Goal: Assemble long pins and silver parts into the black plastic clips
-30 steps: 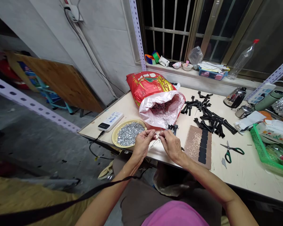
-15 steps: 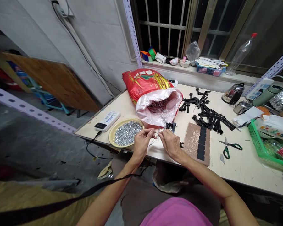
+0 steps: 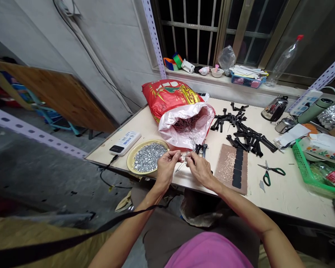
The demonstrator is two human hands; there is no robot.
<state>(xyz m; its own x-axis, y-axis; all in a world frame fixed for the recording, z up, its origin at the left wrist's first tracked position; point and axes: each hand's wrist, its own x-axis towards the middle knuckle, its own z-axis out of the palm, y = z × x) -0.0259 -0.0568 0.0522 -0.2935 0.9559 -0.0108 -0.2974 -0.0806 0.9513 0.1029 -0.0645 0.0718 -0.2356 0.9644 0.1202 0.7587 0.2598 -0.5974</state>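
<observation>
My left hand [image 3: 165, 168] and my right hand [image 3: 198, 167] meet over the near edge of the table [image 3: 284, 193], fingers pinched together on a thin metal pin [image 3: 182, 163] held between them. What else the fingertips hold is too small to make out. Just left of my left hand stands a yellow plate [image 3: 131, 160] heaped with small silver washers [image 3: 149, 156]. Behind my hands an open white plastic bag [image 3: 185, 128] in a red sack [image 3: 169, 97] holds many metal pins. A black plastic part [image 3: 202, 148] lies right behind my right hand.
A brown board with black pads [image 3: 232, 167] lies right of my hands, then scissors [image 3: 269, 171]. A heap of black plastic parts [image 3: 244, 130] fills the table's middle. A green basket [image 3: 314, 169], kettle [image 3: 273, 108] and clutter sit far right. A white remote-like device [image 3: 125, 142] lies left.
My hands stay pinched together on the pin. The view has shifted slightly; the hands appear a little lower-left, otherwise nothing has moved.
</observation>
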